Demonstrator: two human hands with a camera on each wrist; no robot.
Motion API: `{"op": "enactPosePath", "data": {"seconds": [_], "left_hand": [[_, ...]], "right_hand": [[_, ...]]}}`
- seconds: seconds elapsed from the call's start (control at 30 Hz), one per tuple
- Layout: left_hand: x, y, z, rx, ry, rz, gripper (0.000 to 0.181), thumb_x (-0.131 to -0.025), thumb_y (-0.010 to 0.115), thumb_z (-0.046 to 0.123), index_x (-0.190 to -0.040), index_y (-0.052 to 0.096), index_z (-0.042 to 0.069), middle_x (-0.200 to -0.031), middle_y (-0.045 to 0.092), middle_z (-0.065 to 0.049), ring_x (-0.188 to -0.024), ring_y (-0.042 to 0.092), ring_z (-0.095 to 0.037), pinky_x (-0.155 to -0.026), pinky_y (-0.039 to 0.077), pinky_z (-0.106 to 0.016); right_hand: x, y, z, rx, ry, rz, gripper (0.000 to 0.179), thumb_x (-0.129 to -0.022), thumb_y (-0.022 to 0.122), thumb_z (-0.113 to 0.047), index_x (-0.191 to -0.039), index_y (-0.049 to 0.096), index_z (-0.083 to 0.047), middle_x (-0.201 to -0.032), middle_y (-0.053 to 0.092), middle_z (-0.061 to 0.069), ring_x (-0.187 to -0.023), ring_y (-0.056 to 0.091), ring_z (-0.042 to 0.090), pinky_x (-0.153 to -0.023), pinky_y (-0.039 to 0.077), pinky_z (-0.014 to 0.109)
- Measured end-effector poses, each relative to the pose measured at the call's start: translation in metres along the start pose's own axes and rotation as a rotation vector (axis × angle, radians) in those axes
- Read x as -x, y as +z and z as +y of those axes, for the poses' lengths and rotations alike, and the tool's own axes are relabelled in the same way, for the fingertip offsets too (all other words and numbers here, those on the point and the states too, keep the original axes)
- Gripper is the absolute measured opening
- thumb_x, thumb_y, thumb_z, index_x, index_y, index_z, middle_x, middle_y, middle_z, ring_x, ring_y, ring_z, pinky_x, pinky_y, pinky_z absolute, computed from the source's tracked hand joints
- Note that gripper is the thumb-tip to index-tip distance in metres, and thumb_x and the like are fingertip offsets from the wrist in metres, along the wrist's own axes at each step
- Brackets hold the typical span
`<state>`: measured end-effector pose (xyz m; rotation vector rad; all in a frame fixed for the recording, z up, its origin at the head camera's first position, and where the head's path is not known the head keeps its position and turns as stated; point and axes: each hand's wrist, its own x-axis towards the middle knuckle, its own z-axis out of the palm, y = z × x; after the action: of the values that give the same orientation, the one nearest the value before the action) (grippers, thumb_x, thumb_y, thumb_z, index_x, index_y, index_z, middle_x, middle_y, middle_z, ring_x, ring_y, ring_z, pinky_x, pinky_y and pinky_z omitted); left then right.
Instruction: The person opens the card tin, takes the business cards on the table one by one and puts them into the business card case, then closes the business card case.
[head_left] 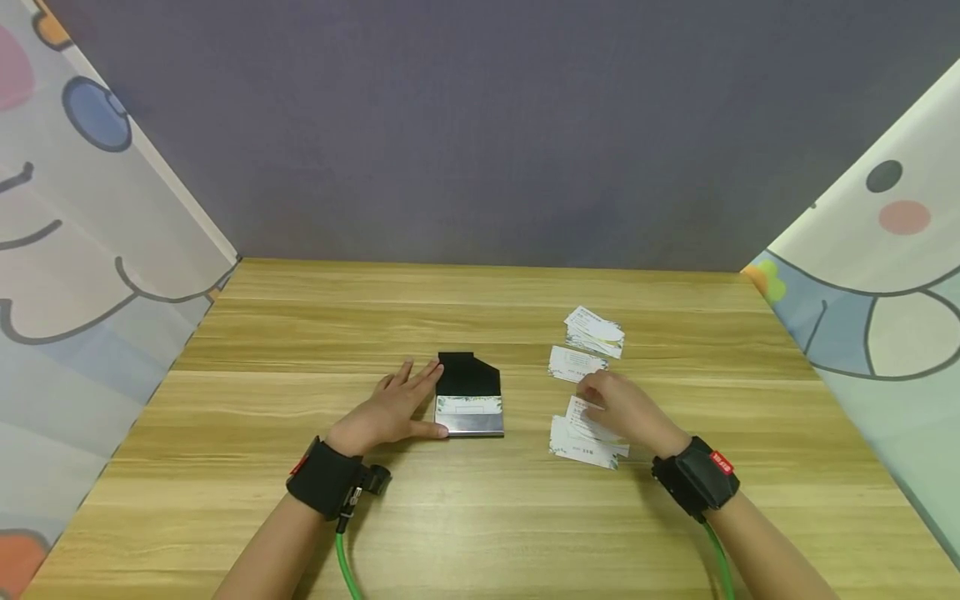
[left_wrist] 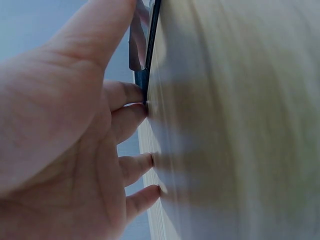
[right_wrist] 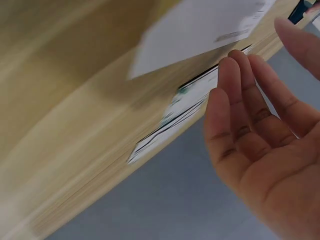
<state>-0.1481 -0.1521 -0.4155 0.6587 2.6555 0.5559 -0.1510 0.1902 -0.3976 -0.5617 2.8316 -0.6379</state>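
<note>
An open business card case (head_left: pixel 469 424), metal with a black flap (head_left: pixel 467 375), lies on the table with a white card (head_left: pixel 469 405) in it. My left hand (head_left: pixel 390 414) rests at its left side with fingers spread. The fingertips touch the flap, and the thumb meets the lower left corner. In the left wrist view the case (left_wrist: pixel 136 47) is edge-on beside the thumb. My right hand (head_left: pixel 626 408) is over loose business cards (head_left: pixel 581 444), fingers slightly bent. The right wrist view shows its thumb (right_wrist: pixel 300 42) apart from the fingers, with no card pinched between them.
Another card (head_left: pixel 576 363) lies just beyond the right hand, and a small overlapping pile of cards (head_left: pixel 596 332) sits farther back. A grey panel (head_left: pixel 480 133) rises behind the wooden table (head_left: pixel 337 325). Printed cartoon panels stand at both sides.
</note>
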Motion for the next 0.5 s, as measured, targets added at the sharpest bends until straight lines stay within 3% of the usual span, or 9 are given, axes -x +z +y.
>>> {"op": "enactPosePath", "data": {"seconds": [0.33,0.5], "left_hand": [[0.0,0.001,-0.001,-0.004,0.006,0.01,0.093,-0.079,0.061,0.054,-0.148,0.015,0.011,-0.155,0.008,-0.007,-0.14,0.001,-0.04,-0.108,0.01,-0.061],[0.0,0.001,0.0,-0.002,0.006,0.008,0.093,-0.079,0.061,0.053,-0.148,0.015,0.011,-0.155,0.007,-0.007,-0.14,0.0,-0.04,-0.108,0.01,-0.061]], "right_hand": [[0.011,-0.005,0.011,0.02,0.071,-0.055,0.044,-0.07,0.077,-0.012,-0.106,0.06,0.005,-0.093,0.059,0.008,-0.08,0.051,0.017,-0.072,0.046,0.033],[0.014,-0.004,0.013,0.02,0.073,-0.082,0.051,-0.066,0.08,-0.017,-0.107,0.057,0.004,-0.097,0.058,0.01,-0.086,0.053,0.019,-0.076,0.046,0.036]]}}
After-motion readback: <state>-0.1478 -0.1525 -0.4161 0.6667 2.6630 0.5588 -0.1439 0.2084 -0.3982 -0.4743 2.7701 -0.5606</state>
